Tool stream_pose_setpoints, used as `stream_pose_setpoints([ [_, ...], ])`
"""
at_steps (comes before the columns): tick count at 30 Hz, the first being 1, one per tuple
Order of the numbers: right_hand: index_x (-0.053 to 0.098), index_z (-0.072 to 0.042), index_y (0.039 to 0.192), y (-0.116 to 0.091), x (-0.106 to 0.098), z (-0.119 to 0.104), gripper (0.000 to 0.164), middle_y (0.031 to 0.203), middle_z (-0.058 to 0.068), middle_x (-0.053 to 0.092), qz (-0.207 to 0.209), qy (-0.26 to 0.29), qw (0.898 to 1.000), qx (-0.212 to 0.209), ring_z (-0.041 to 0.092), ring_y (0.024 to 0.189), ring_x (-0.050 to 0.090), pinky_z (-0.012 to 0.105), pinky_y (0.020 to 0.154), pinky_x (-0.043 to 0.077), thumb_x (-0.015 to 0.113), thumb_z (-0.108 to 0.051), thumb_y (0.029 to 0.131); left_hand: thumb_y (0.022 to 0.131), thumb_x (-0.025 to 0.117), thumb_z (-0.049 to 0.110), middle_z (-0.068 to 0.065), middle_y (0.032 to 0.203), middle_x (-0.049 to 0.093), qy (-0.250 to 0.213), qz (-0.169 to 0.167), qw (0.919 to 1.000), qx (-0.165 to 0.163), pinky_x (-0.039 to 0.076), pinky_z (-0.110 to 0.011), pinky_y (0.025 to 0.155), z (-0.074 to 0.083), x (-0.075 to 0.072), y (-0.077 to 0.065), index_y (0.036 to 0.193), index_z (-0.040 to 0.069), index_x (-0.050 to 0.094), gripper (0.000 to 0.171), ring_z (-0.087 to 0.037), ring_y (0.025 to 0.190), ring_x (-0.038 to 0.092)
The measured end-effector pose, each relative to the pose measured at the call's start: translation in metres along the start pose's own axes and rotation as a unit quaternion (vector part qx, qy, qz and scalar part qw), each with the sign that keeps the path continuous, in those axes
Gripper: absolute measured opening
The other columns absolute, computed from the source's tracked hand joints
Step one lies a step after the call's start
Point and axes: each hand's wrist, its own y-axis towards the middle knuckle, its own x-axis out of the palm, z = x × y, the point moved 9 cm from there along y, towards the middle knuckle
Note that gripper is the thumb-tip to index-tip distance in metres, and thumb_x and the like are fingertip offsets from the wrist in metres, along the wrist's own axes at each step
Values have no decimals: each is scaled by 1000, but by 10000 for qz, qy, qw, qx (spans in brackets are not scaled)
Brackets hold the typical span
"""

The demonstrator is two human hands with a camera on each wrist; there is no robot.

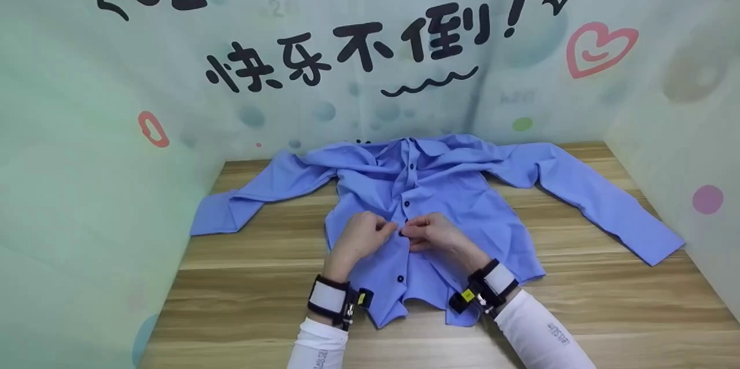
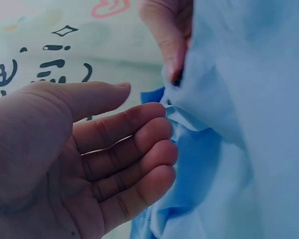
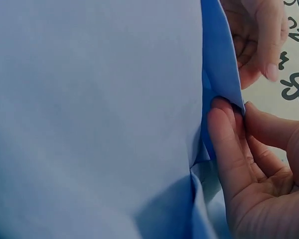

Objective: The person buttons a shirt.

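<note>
A blue long-sleeved shirt (image 1: 497, 224) lies spread front up, its collar at the far side. Dark buttons (image 1: 400, 279) run down its front placket. My right hand (image 1: 442, 236) pinches the placket edge at a button in the lower half; in the right wrist view the thumb (image 3: 269, 122) and fingers hold the lifted fabric edge between them. Just left of that spot is my left hand (image 1: 363, 236). Seen in the left wrist view, its thumb (image 2: 97, 99) stands apart from the loosely extended fingers, with nothing between them, and the fingertips are right by the cloth.
The shirt rests on a wood-grain table (image 1: 243, 305), its sleeves (image 1: 607, 201) stretched out to both sides. Pale printed cloth walls (image 1: 347, 109) stand at the back, left and right. Each wrist wears a strapped camera (image 1: 361, 298).
</note>
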Motion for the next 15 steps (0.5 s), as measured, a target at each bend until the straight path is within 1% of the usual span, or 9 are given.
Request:
stream_pose_setpoints([
  [2,71,7,110,-1,-1,-2,20,89,4,71,-2,-10,10000,-70,12,77,69,28,73,60,66,-9,98,103,60,29,10,52,34,-112,-25,9999,-52,27,-23,49,-5,4,1,55,20,42,52,-6,47,35],
  [5,70,8,111,-3,-1,-5,21,91,4,73,-33,86,9998,-151,13,79,71,29,75,60,66,-7,98,106,55,36,10,53,34,-390,-144,9987,-303,28,-24,50,-14,11,2,56,21,43,53,-8,49,36],
  [7,69,10,111,-3,-1,-6,21,91,4,73,-58,159,9996,-209,13,80,71,29,76,60,67,-5,97,106,52,37,9,54,36,-618,-205,9970,-421,30,-25,52,-19,16,3,58,19,50,51,-8,51,39],
  [9,68,10,111,-4,-1,-7,20,90,4,73,-37,205,9994,-259,14,81,72,29,77,60,67,-3,95,107,52,37,9,57,37,-864,-292,9946,-492,32,-25,54,-22,21,4,63,15,58,49,-9,54,40],
  [12,68,10,110,-4,-1,-8,19,90,4,73,33,247,9991,-341,15,83,71,30,78,60,67,-1,94,106,53,35,9,59,40,-1312,-370,9891,-554,33,-24,56,-26,27,5,77,9,71,43,-8,57,42],
  [13,69,9,110,-5,-2,-9,19,91,4,72,91,232,9991,-353,15,83,71,30,78,60,67,-1,94,106,54,35,9,60,40,-1447,-387,9871,-566,33,-24,56,-27,28,5,80,7,73,42,-8,58,42],
  [15,69,9,109,-5,-3,-10,18,92,5,73,188,230,9989,-375,16,83,71,31,78,60,68,-2,94,104,57,33,9,60,40,-1675,-427,9831,-603,32,-24,56,-29,30,5,80,5,72,40,-8,58,41],
])
